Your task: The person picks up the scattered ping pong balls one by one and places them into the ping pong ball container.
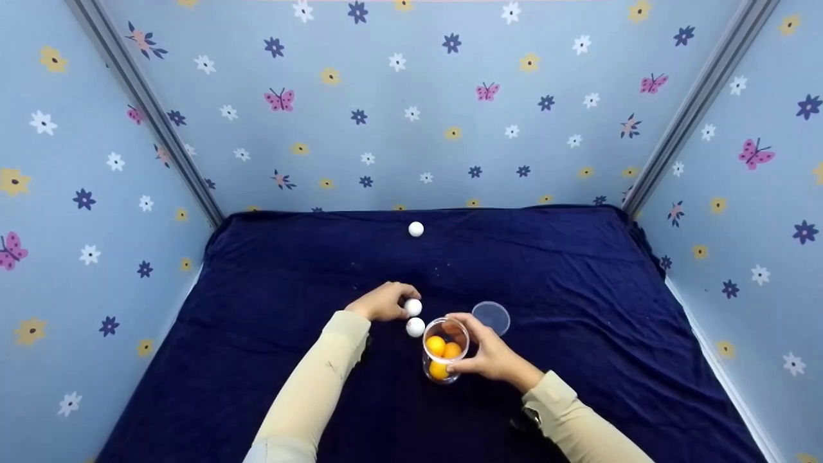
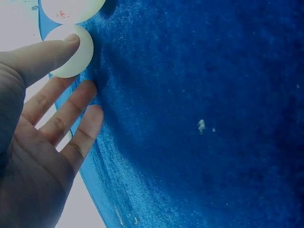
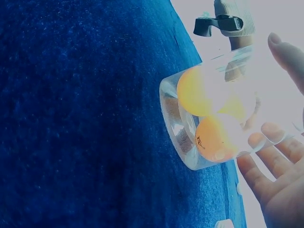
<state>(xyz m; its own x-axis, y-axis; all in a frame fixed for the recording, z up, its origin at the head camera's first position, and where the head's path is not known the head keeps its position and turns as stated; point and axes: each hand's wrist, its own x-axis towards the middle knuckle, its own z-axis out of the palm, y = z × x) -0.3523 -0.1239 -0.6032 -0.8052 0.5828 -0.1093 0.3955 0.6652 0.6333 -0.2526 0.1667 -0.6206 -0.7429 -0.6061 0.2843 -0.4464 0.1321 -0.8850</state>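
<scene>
My left hand (image 1: 386,301) pinches a white ping-pong ball (image 1: 414,308) between thumb and fingers, at the cloth. The left wrist view shows the thumb lying over this ball (image 2: 81,59). A second white ball (image 1: 415,327) sits right beside it, nearer the jar. With its thumb and fingers round the side, my right hand (image 1: 485,357) holds a clear plastic jar (image 3: 176,128), mouth up and uncovered. Three orange balls (image 1: 435,346) show inside the jar, one lower than the others.
A round clear lid (image 1: 491,318) lies on the dark blue cloth (image 1: 566,289) behind my right hand. Another white ball (image 1: 416,229) is at the far edge, near the patterned back wall (image 1: 411,148). Side walls stand left and right.
</scene>
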